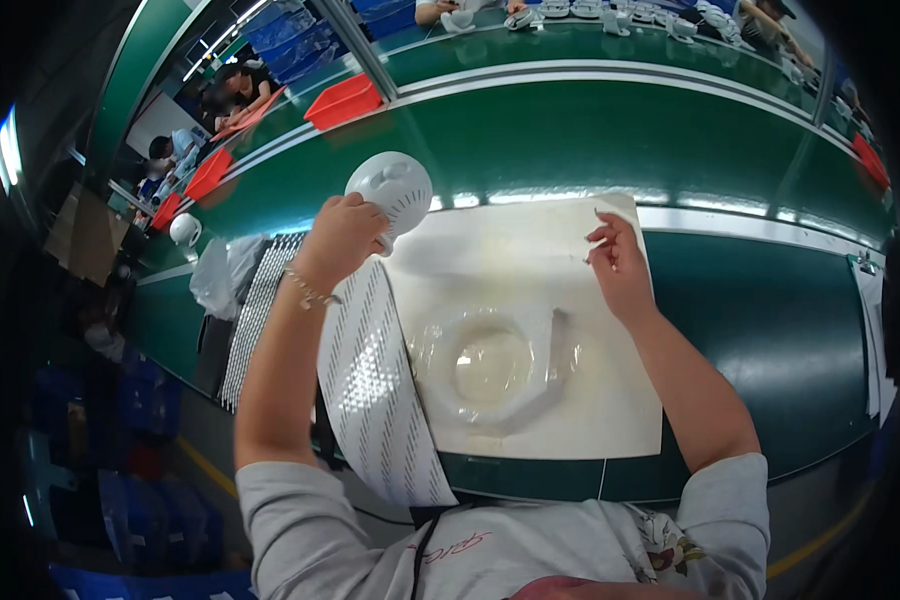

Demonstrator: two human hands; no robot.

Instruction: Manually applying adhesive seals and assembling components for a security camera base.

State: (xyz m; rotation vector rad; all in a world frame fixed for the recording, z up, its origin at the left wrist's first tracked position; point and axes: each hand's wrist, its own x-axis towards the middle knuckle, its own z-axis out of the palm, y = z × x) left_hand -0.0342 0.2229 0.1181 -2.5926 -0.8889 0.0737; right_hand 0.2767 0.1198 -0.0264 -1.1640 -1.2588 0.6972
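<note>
My left hand (342,238) is closed round the lower edge of a white round plastic housing (398,185) with a row of narrow slots, lifted over the far left of a cream board (610,400). Past the board's middle, at its far right, my right hand (622,265) hovers with loosely bent fingers apart; I make out nothing in it. Between my arms a translucent octagonal holder (545,385) with a round hollow lies on the board. Beside my left forearm, a white sheet of small dashed labels (375,390) bends over the board's left edge.
Left of the sheet are a ribbed stack of strips (260,315), a clear plastic bag (228,272) and another white housing (184,230). Red bins (342,102) line the far rail. A clipboard (868,340) lies at the right. Co-workers handle white parts across the green bench (570,130).
</note>
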